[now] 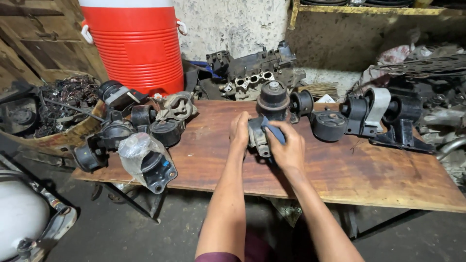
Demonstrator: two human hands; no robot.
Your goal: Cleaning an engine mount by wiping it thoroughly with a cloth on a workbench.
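Note:
A dark engine mount (270,107) with a round rubber top and a grey metal bracket stands upright in the middle of a wooden table (340,170). My left hand (239,132) grips its left side. My right hand (287,145) presses a blue cloth (275,132) against the mount's lower right side.
Several more mounts lie at the table's left end (165,127), one wrapped in clear plastic (144,160). Others stand at the right (369,116). A red water cooler (138,46) and an engine block part (252,73) sit behind. A basket of wires (63,104) is at left.

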